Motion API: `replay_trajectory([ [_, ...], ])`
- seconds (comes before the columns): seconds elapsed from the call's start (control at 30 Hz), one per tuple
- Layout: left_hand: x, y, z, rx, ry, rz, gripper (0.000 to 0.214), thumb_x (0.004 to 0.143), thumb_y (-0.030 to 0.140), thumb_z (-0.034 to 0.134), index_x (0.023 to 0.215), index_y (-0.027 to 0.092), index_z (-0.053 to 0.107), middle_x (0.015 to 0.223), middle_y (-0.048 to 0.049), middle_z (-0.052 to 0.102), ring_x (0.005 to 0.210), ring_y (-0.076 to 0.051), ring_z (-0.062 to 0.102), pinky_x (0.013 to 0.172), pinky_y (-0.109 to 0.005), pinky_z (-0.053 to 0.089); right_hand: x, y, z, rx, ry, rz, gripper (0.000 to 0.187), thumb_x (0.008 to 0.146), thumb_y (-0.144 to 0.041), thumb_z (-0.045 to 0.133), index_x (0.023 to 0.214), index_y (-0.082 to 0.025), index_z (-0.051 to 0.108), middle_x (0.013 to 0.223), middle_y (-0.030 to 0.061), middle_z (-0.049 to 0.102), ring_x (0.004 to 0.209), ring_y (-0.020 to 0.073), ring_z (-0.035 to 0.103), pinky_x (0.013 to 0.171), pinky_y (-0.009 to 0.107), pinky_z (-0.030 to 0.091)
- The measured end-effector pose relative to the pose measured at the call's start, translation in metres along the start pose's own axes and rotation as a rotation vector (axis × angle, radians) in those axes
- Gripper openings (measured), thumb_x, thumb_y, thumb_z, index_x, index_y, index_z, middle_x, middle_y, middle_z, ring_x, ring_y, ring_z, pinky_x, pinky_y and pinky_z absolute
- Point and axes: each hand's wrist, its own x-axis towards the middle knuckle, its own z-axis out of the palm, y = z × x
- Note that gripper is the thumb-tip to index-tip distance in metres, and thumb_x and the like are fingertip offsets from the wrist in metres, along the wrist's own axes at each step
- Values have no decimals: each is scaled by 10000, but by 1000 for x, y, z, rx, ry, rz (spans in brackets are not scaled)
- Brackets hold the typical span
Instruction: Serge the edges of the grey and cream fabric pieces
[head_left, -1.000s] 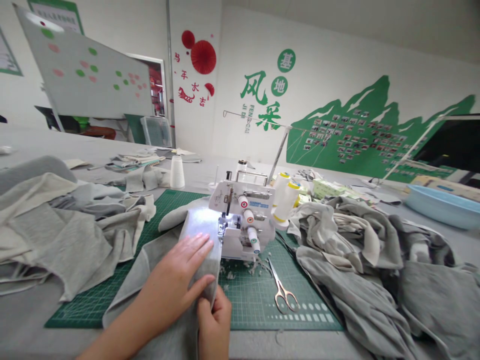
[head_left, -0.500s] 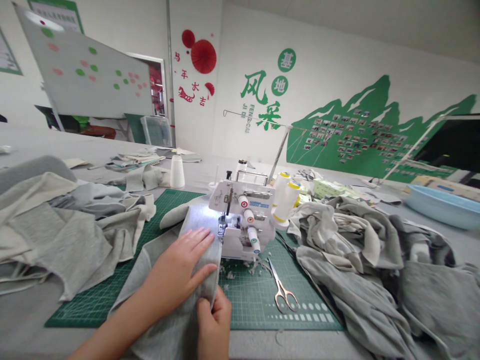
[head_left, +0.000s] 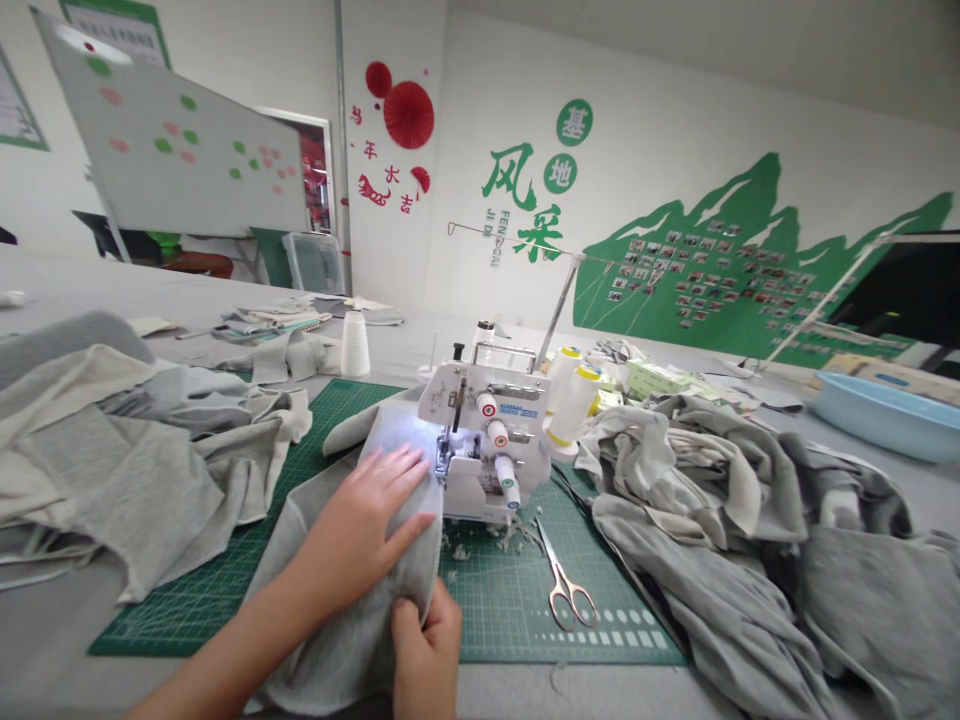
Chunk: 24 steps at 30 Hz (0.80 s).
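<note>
A white overlock sewing machine [head_left: 487,430] stands ahead of me with its lamp lit. Grey fabric [head_left: 300,560] runs under its presser foot, the edge lined up along the needle side. My left hand [head_left: 379,500] lies flat on the cloth just left of the foot, fingers stretched out. Lower down, my right hand [head_left: 427,640] pinches the fabric's right edge between thumb and fingers. Gold-handled scissors [head_left: 566,585] rest to the right on a green cutting mat [head_left: 495,620], where lint is scattered below the machine.
Heaps of grey cloth lie left [head_left: 150,440] and right [head_left: 712,560]. A white thread cone [head_left: 355,345] stands behind the mat, and yellow-capped thread cones [head_left: 574,400] stand beside the machine. A blue basin [head_left: 885,415] sits far right. The machine's thread stand [head_left: 559,310] rises high.
The cloth has shifted slightly toward the machine, and its near end has come up into view, bunched more under my left forearm. Both hands stay nearly in place.
</note>
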Motion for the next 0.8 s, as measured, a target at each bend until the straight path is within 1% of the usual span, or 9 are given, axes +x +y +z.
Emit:
replay_trajectory([
  [0.07,-13,5,-4,-6,95,21,424,973,381,521,1348,191,577,1396,-92,599,1306,-303,531,1119,-523,408,1,1,0,-7,-1,-25,169,689,-274,522,611,-166,625,568,-30,475,578,130,372,538,238,361],
  [0.13,-28,11,-7,-14,144,32,387,959,328,551,1327,213,586,1338,-72,638,1257,-275,566,1085,-455,452,1,2,-1,-11,-5,-41,174,714,-270,542,618,-161,639,576,-25,508,583,132,393,553,239,379],
  [0.2,-43,16,-9,-9,138,55,414,945,303,570,1350,221,562,1345,-59,632,1252,-258,568,1085,-413,455,1,3,-1,-6,-20,-47,192,745,-282,563,649,-154,669,605,-5,580,600,145,444,582,249,415],
  [0.3,-56,19,-9,35,108,90,517,932,313,587,1428,208,486,1440,-59,559,1316,-257,522,1138,-404,406,1,3,-1,8,-40,-55,215,774,-302,582,728,-144,720,670,26,667,640,170,512,632,270,458],
  [0.37,-58,18,-7,60,101,95,560,932,326,586,1459,198,449,1474,-63,526,1342,-262,502,1153,-408,391,0,3,-1,4,-37,-53,219,784,-310,594,720,-143,721,664,24,668,638,170,513,624,266,459],
  [0.47,-54,14,-3,76,99,89,564,937,319,573,1471,201,433,1488,-62,511,1360,-264,486,1157,-422,388,-2,4,-2,-2,-30,-47,238,797,-326,610,662,-149,693,619,7,625,610,157,483,584,249,441],
  [0.57,-50,11,0,84,102,78,544,938,315,566,1457,200,446,1485,-64,513,1363,-263,483,1154,-438,391,-2,5,-4,7,-36,-50,254,808,-339,607,666,-152,702,642,9,632,629,160,492,606,251,452],
  [0.7,-44,9,2,68,120,66,516,941,318,560,1435,199,473,1463,-70,538,1349,-268,500,1137,-446,412,-2,3,-5,19,-51,-39,285,832,-368,585,768,-158,767,712,30,693,696,188,549,678,270,484],
  [0.8,-41,5,2,52,110,68,509,944,326,558,1431,202,480,1460,-71,543,1342,-267,509,1143,-453,403,-2,0,-6,25,-72,-42,312,849,-389,574,852,-168,795,787,48,741,747,212,595,718,285,500],
])
